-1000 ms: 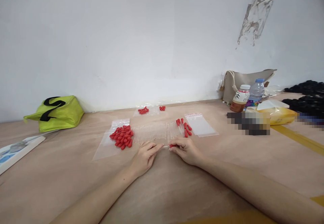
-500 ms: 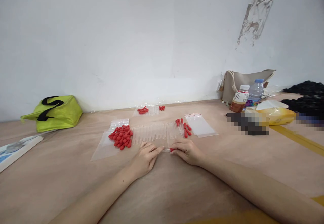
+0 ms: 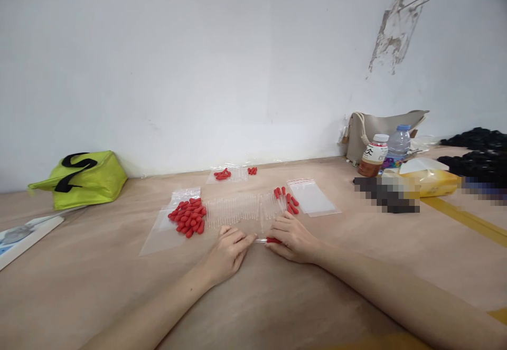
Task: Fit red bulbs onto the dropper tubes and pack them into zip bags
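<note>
Where the hands meet: 1 clear tube (image 3: 261, 240) lies level between them, near the middle of the brown table (image 3: 237, 308), its right end at a red bulb (image 3: 273, 240).
Right hand (image 3: 291, 238): thumb and fingers pinched around the red bulb.
Left hand (image 3: 229, 247): forefinger reaching to the tube's left end; whether the thumb closes beneath, I cannot tell.
Tube: probably light, stiff, slippery and easily snapped or bent; best held close to the bulb and kept in line with it.
Bulb: likely soft, light and grippy; a pinch around its sides should suit.
Left: a heap of red bulbs (image 3: 188, 218) beside a clear plastic bag (image 3: 154, 239).
Far: a row of clear tubes (image 3: 232, 208), easily knocked by the fingertips.
Right: red-ended tubes (image 3: 280, 195) and loose red bulbs (image 3: 293, 201) crowd the right hand's far side; flat bags (image 3: 315, 198) lie beyond.
Far right: 2 bottles (image 3: 373, 155), well apart.
</note>
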The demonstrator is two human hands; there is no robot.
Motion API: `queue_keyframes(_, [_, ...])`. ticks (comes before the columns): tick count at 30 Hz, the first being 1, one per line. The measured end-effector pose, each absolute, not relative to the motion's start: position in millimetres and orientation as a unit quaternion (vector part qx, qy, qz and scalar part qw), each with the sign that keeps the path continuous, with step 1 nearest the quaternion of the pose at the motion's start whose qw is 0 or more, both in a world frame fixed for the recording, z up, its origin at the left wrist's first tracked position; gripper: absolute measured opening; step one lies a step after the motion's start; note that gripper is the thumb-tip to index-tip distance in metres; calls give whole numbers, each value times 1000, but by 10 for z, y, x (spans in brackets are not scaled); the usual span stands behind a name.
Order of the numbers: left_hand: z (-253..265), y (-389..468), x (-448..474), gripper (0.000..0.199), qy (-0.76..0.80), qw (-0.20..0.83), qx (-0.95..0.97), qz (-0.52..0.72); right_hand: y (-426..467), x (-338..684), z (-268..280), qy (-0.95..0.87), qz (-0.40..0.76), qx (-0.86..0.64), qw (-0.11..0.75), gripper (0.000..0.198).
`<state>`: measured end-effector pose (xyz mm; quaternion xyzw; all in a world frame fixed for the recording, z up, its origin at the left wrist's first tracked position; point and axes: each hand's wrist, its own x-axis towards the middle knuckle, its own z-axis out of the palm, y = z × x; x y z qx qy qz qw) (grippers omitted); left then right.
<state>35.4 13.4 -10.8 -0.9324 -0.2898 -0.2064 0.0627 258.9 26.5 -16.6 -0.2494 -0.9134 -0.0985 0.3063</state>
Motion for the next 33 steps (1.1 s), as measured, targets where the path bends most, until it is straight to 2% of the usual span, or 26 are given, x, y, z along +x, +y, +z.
queue_keyframes(12, [-122,126,402,28,-276,39,-934,-226,259,2538,-127,-932,-100,-219,270,20])
queue_keyframes(15, [-115,122,418,30,-282,25,-931,-231,277,2538,-112,-932,-71,-217,283,19])
queue_keyframes(18, [-101,105,443,31,-322,-11,-911,-259,284,2504,-110,-900,54,-249,354,17])
queue_keyframes(22, [-70,84,446,33,-338,-53,-892,-295,298,2391,-95,-753,319,-306,486,26])
queue_keyframes(25, [-53,99,413,40,-368,-68,-873,-313,427,2410,21,-665,406,-321,539,32])
queue_keyframes(29, [-69,159,374,32,-445,-69,-826,-340,851,2699,298,-602,349,-457,554,36])
queue_keyframes(33, [-94,171,389,21,-430,-58,-843,-318,1333,2959,402,-614,228,-623,428,38])
